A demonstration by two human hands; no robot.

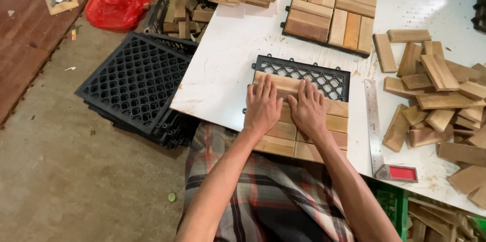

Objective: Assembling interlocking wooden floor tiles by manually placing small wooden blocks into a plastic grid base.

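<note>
We press left hand (263, 106), right hand (308, 109) flat, unclenched, on wooden slats (283, 130); black grid base (324, 77) top strip uncovered, roughly four rows laid.

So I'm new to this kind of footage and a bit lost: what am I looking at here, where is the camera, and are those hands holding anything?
There is one picture, from a camera worn on a person's head, looking down at their own bare arms. Both hands press flat on wooden slats laid across a black plastic grid base: the left hand and the right hand lie side by side, palms down. Neither has a grip on anything. The white table also carries a finished slat tile, a heap of loose wooden blocks and a metal ruler. On the floor to the left sit stacked black grids and a red bag.
</note>
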